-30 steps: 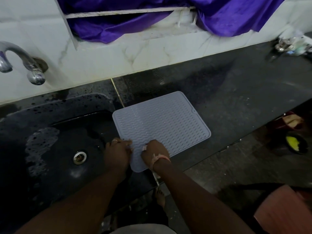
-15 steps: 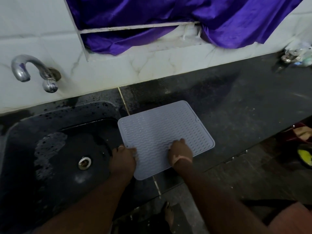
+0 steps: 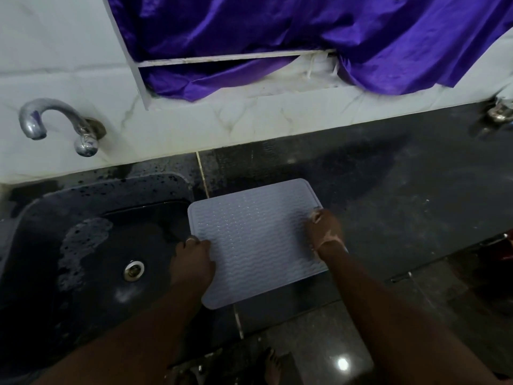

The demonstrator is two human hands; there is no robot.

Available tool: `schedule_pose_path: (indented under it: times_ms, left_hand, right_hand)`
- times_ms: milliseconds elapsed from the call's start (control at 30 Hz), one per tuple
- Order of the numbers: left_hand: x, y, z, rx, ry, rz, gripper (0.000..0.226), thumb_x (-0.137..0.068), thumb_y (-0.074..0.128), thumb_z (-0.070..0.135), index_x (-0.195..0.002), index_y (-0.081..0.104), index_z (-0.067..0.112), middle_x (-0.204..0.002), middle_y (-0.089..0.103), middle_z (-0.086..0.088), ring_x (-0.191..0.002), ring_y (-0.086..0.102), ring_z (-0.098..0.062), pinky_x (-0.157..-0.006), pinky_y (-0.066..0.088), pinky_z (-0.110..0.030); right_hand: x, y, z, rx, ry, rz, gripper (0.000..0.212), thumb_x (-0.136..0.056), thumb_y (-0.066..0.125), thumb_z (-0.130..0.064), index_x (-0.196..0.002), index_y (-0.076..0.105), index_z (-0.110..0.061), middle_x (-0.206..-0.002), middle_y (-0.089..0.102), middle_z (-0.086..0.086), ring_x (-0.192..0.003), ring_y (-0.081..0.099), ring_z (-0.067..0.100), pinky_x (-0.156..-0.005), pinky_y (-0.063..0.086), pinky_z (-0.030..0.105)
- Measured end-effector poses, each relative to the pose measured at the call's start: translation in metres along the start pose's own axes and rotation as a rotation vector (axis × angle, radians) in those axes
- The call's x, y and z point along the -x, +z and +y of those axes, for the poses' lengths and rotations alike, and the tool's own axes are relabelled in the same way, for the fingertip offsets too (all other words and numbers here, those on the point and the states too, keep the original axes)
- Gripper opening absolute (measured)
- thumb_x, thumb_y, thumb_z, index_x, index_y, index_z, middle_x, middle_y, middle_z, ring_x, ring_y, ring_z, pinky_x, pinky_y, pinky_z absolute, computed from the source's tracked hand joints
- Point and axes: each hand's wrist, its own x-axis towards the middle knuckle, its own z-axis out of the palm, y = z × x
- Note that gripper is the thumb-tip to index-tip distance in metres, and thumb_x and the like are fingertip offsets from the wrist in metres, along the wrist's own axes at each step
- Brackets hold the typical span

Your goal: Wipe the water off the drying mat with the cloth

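Fingers of the right hand (image 3: 324, 232) curl on the drying mat (image 3: 255, 240) near its right edge; whether they clamp a cloth cannot be told. The left hand (image 3: 193, 262) pins the mat's left edge, fingers bent. Mat lies flat on the counter (image 3: 388, 195) beside the sink (image 3: 83, 245). Judged light, floppy, slippery when wet: hold at an edge.

The pale grey, ribbed drying mat (image 3: 258, 240) looks like soft matt silicone, its wavy ridges catching small glints of wet. The dark speckled stone counter (image 3: 388, 190) is polished and glossy. The black sink basin (image 3: 83, 245) shines wet, with a bright metal drain ring (image 3: 134, 270). The curved chrome tap (image 3: 55, 118) is smooth metal. The purple curtain cloth (image 3: 277, 31) has a satin sheen, and the white marbled wall tiles (image 3: 249, 120) are smooth.
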Motion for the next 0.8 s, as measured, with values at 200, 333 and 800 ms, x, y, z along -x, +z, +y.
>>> schedule_pose_path:
  times_ms: [200, 333, 800]
  left_hand:
    - [-0.029, 0.013, 0.001, -0.026, 0.07, -0.161, 0.083, -0.088, 0.068, 0.022, -0.159, 0.023, 0.022, -0.166, 0.02, -0.006, -0.151, 0.02, -0.034, -0.121, 0.03, -0.044]
    - [-0.037, 0.019, 0.0, -0.036, 0.074, -0.169, 0.086, -0.085, 0.073, 0.021, -0.157, 0.025, 0.022, -0.166, 0.019, -0.009, -0.151, 0.022, -0.036, -0.119, 0.033, -0.045]
    - [-0.039, -0.008, 0.012, -0.061, 0.034, -0.281, 0.106, -0.072, 0.082, 0.051, -0.158, 0.023, 0.032, -0.167, 0.006, -0.006, -0.152, 0.012, -0.034, -0.12, 0.026, -0.052]
  right_hand:
    - [0.023, 0.035, -0.036, 0.428, -0.143, 0.005, 0.047, -0.091, 0.052, -0.024, -0.136, 0.051, -0.011, -0.13, 0.06, 0.016, -0.117, 0.059, 0.035, -0.101, 0.049, 0.047]
    - [0.087, 0.079, -0.073, 0.553, -0.294, -0.09, 0.065, -0.095, 0.055, -0.026, -0.151, 0.03, -0.005, -0.147, 0.041, 0.028, -0.132, 0.045, 0.042, -0.108, 0.041, 0.053]
    - [-0.022, -0.013, -0.035, 0.211, -0.09, 0.018, 0.045, -0.104, 0.037, -0.022, -0.149, 0.041, -0.019, -0.14, 0.058, 0.009, -0.123, 0.06, 0.03, -0.104, 0.046, 0.043]
